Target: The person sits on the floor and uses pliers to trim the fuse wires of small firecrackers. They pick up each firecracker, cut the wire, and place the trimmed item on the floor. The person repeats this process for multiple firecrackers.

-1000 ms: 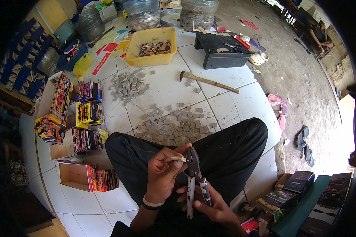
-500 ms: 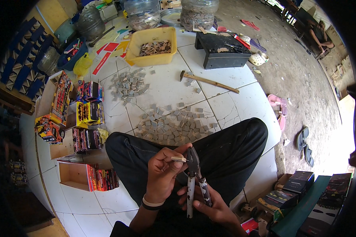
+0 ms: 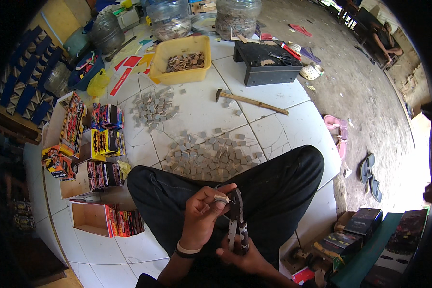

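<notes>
In tight, the left hand [image 3: 202,218] pinched the piece [image 3: 221,198] just left of the pliers [image 3: 236,210] at their head, its long axis crosswise to theirs, and the right hand [image 3: 247,258], farther from it, had fingers curled round the handles [image 3: 232,233]!

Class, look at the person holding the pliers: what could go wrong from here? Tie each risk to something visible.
Pinched fingers: the left hand is right beside the head of the pliers, which the right hand holds, so a slip might nip a fingertip.

A dropped part: the small piece sits only between fingertips, and could get lost among the loose grey pieces beyond the lap.
</notes>
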